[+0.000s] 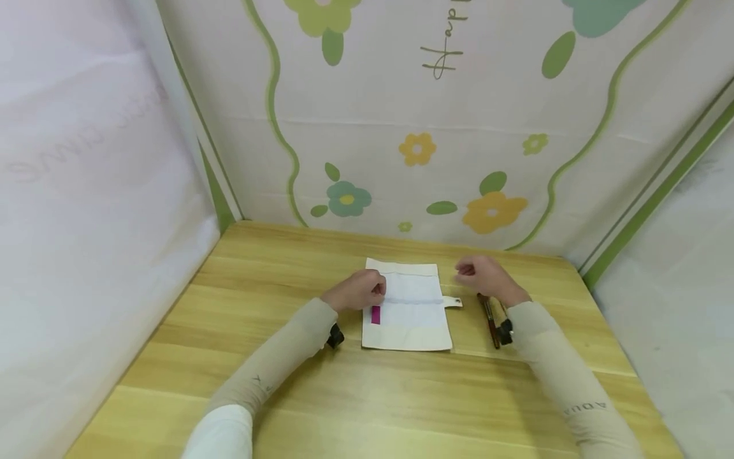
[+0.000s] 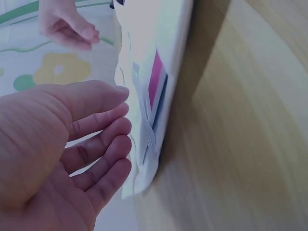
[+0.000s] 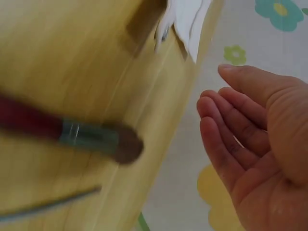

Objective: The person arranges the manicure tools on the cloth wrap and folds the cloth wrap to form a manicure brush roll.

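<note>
"Left of the frame's middle, what do you see?"

"The left hand (image 1: 357, 290), over the left side of a white folding case (image 1: 411, 319). Its grip is narrow, thumb near the forefinger, fingers loosely bent, nothing in it. Whether a fingertip touches the case I can't tell."

"And the case?"

"Spread flat on the worktop (image 1: 344, 395), at lower centre of the frame. A magenta strip (image 1: 375, 315) shows at its left; a snap strap (image 1: 453, 301) sticks out at its right."

"How would it handle?"

"Light, I'd guess, floppy along the middle, a bit firmer in the panels, hardly fragile. I'd pinch a corner or lower edge; tugging the strap might make the whole thing slide."

"Farther right?"

"A dark-red-handled brush (image 3: 86, 134), slanting right of the strap, with a thin stick (image 3: 53, 204) near it in the right wrist view. Light and stiff, probably, and slick on the handle: take it mid-handle and spare the bristles."

"The right hand (image 1: 487, 277)?"

"Right of centre, by the brush. Its grip is somewhat wider, fingers relaxed, empty."
</note>
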